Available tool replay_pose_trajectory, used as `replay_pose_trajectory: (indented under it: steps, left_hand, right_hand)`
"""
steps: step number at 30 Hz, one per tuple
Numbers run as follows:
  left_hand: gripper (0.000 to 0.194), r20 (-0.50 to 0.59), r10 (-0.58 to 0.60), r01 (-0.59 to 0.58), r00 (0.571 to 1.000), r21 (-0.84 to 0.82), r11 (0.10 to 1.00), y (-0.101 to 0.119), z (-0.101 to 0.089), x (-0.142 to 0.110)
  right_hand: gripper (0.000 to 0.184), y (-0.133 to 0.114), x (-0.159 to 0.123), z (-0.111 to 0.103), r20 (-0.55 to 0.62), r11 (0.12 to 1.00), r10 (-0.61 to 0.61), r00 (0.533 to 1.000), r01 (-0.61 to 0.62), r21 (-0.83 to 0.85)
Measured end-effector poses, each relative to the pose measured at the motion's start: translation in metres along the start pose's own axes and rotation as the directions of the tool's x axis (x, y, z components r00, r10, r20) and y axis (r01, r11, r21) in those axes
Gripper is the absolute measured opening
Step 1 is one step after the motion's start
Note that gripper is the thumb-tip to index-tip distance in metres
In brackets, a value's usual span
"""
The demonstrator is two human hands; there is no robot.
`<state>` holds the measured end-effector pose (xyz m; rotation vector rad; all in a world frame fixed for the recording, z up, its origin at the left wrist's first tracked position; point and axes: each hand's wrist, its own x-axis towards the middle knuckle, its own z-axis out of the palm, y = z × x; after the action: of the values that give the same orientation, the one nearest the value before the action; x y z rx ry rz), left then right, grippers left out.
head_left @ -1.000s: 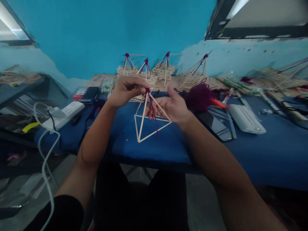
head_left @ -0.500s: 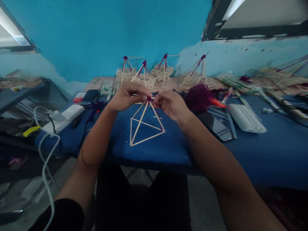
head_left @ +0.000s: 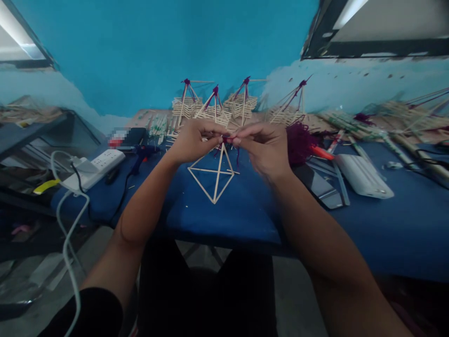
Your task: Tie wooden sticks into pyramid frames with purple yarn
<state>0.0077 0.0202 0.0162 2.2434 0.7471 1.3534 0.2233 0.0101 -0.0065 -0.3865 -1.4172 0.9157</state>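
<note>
A pyramid frame of thin wooden sticks [head_left: 218, 173] hangs point-up between my hands over the blue table. Purple yarn [head_left: 229, 139] is wound about its tip, and a loose strand dangles on the right. My left hand [head_left: 196, 140] pinches the tip between thumb and fingers. Closed at the same spot, my right hand [head_left: 266, 147] grips the yarn with thumb and forefinger. Behind them stand several similar stick frames [head_left: 215, 100] with purple yarn tips, beside stacked stick pieces.
A purple yarn bundle [head_left: 300, 142], a dark phone [head_left: 321, 185] and a white power bank [head_left: 363, 175] lie to the right. At left are a blue glue gun [head_left: 142, 157] and a white power strip [head_left: 94, 171] with cables. A teal wall [head_left: 157, 47] rises behind.
The stick frame has turned, so its near base corner now points toward me. My right hand has closed on the yarn at the tip. The view has shifted slightly.
</note>
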Motion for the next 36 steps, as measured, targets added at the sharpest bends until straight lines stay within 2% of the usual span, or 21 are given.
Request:
replay_pose_trajectory:
  steps: [3,7,11,13,16,21,24,30,33,36]
  left_hand:
    - [0.014,-0.041,0.035,-0.032,0.999,0.058,0.998,0.002,0.000,0.001]
    - [0.016,-0.035,0.018,-0.018,0.999,0.020,1.000,0.005,-0.004,0.002]
    - [0.015,-0.034,-0.010,0.007,0.999,-0.086,0.996,0.002,-0.006,0.003]
    - [0.016,-0.030,-0.039,0.034,0.999,-0.151,0.988,-0.001,-0.007,0.003]
    - [0.027,0.007,-0.081,0.080,0.997,-0.236,0.968,-0.004,-0.008,0.003]
    - [0.054,0.052,-0.113,0.123,0.992,-0.324,0.938,0.002,-0.008,0.002]
    - [0.058,0.110,-0.108,0.140,0.988,-0.339,0.930,0.010,-0.005,0.000]
    - [0.047,0.267,-0.132,0.219,0.955,-0.331,0.918,0.014,0.005,-0.001]
    - [0.040,0.270,-0.165,0.251,0.949,-0.324,0.912,0.009,0.009,-0.001]
    - [0.034,0.223,-0.170,0.234,0.960,-0.303,0.924,0.006,0.009,-0.001]
  right_hand:
    - [0.031,-0.003,-0.001,0.001,0.037,0.991,-0.107,0.994,0.109,-0.072]
    - [0.030,-0.005,0.001,-0.002,0.128,0.977,-0.177,0.976,0.190,-0.097]
    - [0.039,-0.006,0.000,-0.003,0.173,0.972,-0.122,0.977,0.153,-0.177]
    - [0.038,-0.007,-0.001,-0.003,0.186,0.970,-0.095,0.978,0.133,-0.201]
    - [0.031,-0.009,-0.002,-0.002,0.199,0.975,-0.067,0.978,0.107,-0.195]
    - [0.041,-0.009,0.000,-0.003,0.143,0.989,0.075,0.987,-0.055,-0.134]
    - [0.048,-0.006,0.002,-0.004,0.087,0.984,0.127,0.988,-0.114,-0.136]
    - [0.048,-0.008,0.002,-0.003,0.028,0.990,0.056,0.998,-0.052,-0.129]
    - [0.052,-0.018,-0.001,0.001,-0.016,0.986,0.020,1.000,-0.022,-0.165]
    - [0.053,-0.028,-0.008,0.007,-0.036,0.977,-0.022,0.999,0.013,-0.215]
